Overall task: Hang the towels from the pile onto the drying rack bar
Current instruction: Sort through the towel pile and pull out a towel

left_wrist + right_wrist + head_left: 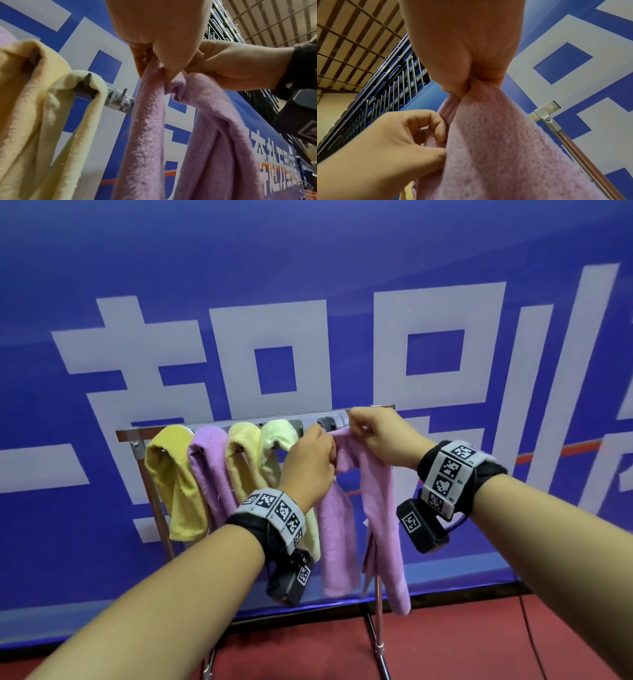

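Along the chrome drying rack bar (pixel 144 430) hung four towels already, yellow towel (pixel 174 484) leftmost. Right of them the left hand (pixel 306 463) pinched the soft lilac fleece towel (pixel 380 508) at its top fold, the right hand (pixel 380 436) pinching beside it. It looked light and limp, best gripped near the fold over the bar.

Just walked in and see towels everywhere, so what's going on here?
A person is hanging towels on a drying rack bar. Four towels, yellow, purple, yellow and pale green, already hang over it. Both the left hand and the right hand pinch the top of another purple towel at the bar's free right end.
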A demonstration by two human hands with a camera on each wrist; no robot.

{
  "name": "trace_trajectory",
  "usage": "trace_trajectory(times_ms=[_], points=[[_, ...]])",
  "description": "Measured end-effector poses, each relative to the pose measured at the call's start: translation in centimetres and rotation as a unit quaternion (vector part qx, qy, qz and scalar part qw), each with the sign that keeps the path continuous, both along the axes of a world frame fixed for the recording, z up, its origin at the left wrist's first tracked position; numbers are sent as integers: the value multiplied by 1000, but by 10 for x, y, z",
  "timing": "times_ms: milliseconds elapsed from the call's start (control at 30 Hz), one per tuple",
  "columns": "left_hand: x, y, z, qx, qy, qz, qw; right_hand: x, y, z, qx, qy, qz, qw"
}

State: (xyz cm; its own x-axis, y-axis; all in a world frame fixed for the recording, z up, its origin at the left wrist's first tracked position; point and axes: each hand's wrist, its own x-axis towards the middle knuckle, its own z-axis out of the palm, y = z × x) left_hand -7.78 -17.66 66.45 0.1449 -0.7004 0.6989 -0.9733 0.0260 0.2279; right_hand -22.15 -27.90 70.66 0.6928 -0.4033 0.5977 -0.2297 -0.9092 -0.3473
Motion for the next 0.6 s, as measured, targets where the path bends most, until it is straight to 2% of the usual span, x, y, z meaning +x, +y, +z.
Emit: trace_trajectory(times_ms=[100,200,267,400,600], points=[[8,-8,-3,8,-77,30,997,-1,-7,-3,-62,71,-36,995],[7,-16,0,88,-176,65,978,2,-17,-11,-142,175,-132,965],[1,-22,1,129,-225,82,962,9,-24,-17,-161,200,-166,952],[7,-36,2,129,-242,144,951,28,-29,-24,-170,156,-190,954],[34,-47,14,122,-201,186,954,54,-31,-25,-145,139,-202,959]])
